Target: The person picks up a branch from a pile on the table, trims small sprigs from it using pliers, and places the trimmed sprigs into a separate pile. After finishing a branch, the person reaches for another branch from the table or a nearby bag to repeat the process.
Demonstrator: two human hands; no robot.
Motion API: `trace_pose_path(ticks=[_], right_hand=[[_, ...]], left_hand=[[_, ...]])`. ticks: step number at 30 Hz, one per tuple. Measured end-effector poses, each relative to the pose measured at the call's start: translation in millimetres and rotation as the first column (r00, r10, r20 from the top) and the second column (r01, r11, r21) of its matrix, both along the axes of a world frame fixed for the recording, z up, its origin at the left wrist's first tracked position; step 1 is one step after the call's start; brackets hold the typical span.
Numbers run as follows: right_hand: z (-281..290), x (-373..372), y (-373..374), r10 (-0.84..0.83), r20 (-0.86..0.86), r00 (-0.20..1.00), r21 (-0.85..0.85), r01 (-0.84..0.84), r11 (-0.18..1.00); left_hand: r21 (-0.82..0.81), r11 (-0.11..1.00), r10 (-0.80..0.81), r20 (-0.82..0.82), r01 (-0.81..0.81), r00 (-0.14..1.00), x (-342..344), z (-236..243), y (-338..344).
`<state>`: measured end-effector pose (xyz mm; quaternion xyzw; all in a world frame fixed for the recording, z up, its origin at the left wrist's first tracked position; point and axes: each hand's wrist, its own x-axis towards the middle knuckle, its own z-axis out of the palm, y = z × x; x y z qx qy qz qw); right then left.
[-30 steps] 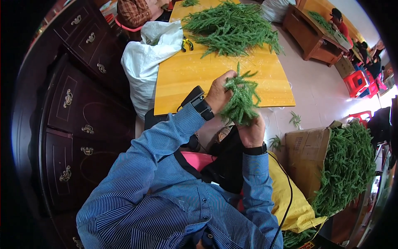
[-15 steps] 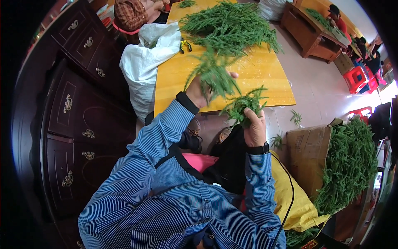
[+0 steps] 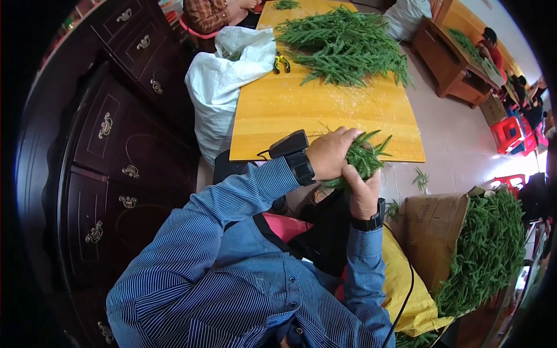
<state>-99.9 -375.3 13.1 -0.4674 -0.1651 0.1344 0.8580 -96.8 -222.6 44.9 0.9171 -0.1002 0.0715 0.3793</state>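
A small bunch of green, needle-leaved sprigs point(image 3: 366, 155), artificial-looking, is held between my hands just off the near edge of the yellow table point(image 3: 278, 136). My right hand point(image 3: 364, 196) grips it from below, thumb pointing up along the stems. From the left, my left hand point(image 3: 332, 154) reaches over with bent fingers closed against the bunch's upper side. Its fingertips are partly hidden by the leaves. Farther back on the table lies a big heap of similar green sprigs point(image 3: 348, 49), with yellow-and-black pliers point(image 3: 281, 62) left of it.
A white woven sack point(image 3: 214, 87) leans on the table's left side, near a dark drawer cabinet point(image 3: 125, 145). To my right stand a cardboard box point(image 3: 432, 232) stuffed with greenery and a yellow sack point(image 3: 406, 290). Another person point(image 3: 206, 14) sits at the far left.
My left hand has moved right and down, bringing its loose sprig to the bunch in my right hand. The hands now meet. The view has shifted slightly.
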Motion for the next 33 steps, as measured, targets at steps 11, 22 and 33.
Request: trace_pose_path(ticks=[11,22,33], right_hand=[[-4.2,4.4,-12.7,0.064,-0.109,0.992,0.042,-0.06,0.997],[-1.2,0.9,1.7,0.079,0.024,0.997,0.04,-0.08,0.996],[-23.0,14.4,-14.1,0.296,-0.138,0.945,-0.046,-0.305,0.951]], left_hand=[[-0.676,0.703,-0.535,-0.296,0.222,0.791,4.0,10.3,40.4],[-0.269,0.956,0.005,-0.389,-0.119,0.921,29.5,83.4,126.6],[0.316,0.481,0.817,0.178,-0.818,0.549,111.5,98.5,415.1]])
